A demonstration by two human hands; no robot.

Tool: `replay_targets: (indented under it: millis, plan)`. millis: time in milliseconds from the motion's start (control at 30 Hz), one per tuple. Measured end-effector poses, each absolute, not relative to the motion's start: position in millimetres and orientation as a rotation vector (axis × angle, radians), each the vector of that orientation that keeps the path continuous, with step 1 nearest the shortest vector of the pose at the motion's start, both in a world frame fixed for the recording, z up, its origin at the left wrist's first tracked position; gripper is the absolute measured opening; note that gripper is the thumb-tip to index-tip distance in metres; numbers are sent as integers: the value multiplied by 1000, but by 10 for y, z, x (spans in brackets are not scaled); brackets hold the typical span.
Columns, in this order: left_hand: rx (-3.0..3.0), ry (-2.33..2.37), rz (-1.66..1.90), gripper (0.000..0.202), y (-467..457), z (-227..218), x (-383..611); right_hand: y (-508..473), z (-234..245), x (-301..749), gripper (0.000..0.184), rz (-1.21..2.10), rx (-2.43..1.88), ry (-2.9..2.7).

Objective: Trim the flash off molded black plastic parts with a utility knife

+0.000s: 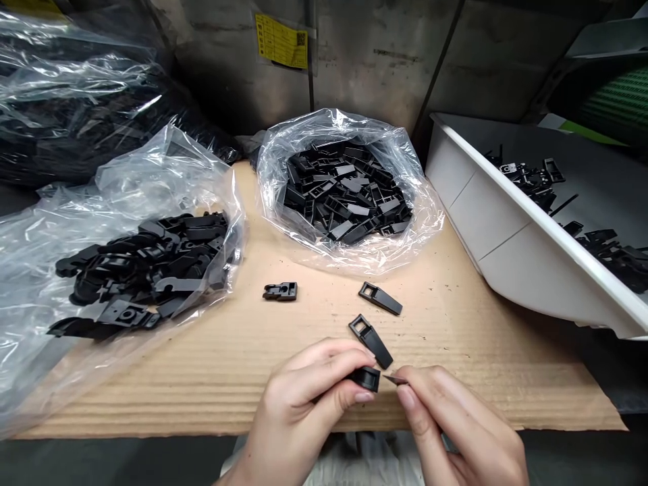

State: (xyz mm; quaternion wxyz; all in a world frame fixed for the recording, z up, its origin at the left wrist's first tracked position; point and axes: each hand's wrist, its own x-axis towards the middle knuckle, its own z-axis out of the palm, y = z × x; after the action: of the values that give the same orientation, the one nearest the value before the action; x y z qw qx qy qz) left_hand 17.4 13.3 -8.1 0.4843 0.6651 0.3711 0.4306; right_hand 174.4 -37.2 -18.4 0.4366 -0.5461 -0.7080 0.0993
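Near the cardboard's front edge, my left hand [308, 398] pinches a black plastic part [368, 379], its open end turned to the right. My right hand [455, 418] grips a small thin pointed blade [393, 380] between thumb and forefinger; its tip is close to the part's end, and the rest of it is hidden by my fingers. Just beyond my hands lies a tapered black clip piece [377, 343] with a square hole. Another such clip piece [382, 298] rests farther back. A smaller black block-shaped part [281, 291] lies to the left.
A clear plastic bag [349, 260] full of black clip pieces stands at the back middle. Another clear bag [167, 169] with black parts spreads at left, before a larger bag [91, 101]. At right, a tilted white bin [506, 229] holds black parts. Cardboard [506, 337] covers the table.
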Motion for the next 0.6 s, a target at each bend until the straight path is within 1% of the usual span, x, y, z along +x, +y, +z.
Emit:
replay_targets:
  millis: [167, 333, 433, 600]
  plan:
    - [1647, 882, 1094, 29, 137, -87, 196, -374, -174, 1730, 17, 219, -1366, -1779]
    - [1692, 853, 1089, 33, 115, -123, 178, -364, -140, 1788, 14, 449, -1354, -1837]
    - [1728, 851, 1078, 34, 110, -140, 157, -374, -125, 1812, 15, 557, -1344, -1853]
    - [1790, 833, 1100, 34, 108, -144, 157, -374, -128, 1832, 13, 496, -1346, -1865]
